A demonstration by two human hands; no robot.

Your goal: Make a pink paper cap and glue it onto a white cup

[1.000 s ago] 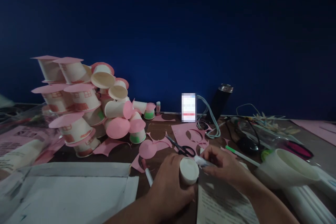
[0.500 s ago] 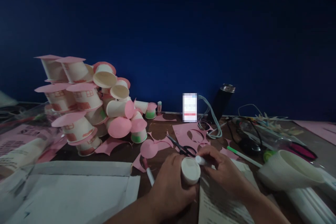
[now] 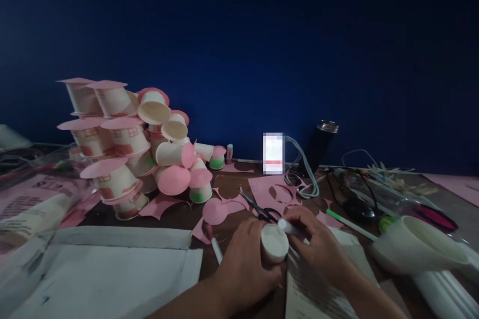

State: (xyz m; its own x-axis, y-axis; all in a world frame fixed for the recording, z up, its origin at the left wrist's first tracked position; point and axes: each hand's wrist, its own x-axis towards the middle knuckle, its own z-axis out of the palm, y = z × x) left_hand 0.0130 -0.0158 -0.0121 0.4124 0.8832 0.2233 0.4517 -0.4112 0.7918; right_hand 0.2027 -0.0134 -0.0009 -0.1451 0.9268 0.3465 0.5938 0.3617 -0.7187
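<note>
My left hand wraps round a small white paper cup, whose recessed round end faces up towards me. Between the thumb and fingers of my right hand is a white tube that looks like a glue stick. Its pale tip is at the cup's far right rim; whether it touches cannot be made out. Just beyond the hands lie dark-handled scissors and a pink paper disc. A white marker with a reddish end lies beside my left hand.
Pink-topped paper cups are stacked at the left. A white box lid lies front left. Cut pink paper, a black flask, a green-tipped marker and nested white cups occupy the back and right.
The tip of the glue stick has shifted slightly to the left relative to the cup, over its far rim. Both hands keep their hold. The whole view has shifted a little.
</note>
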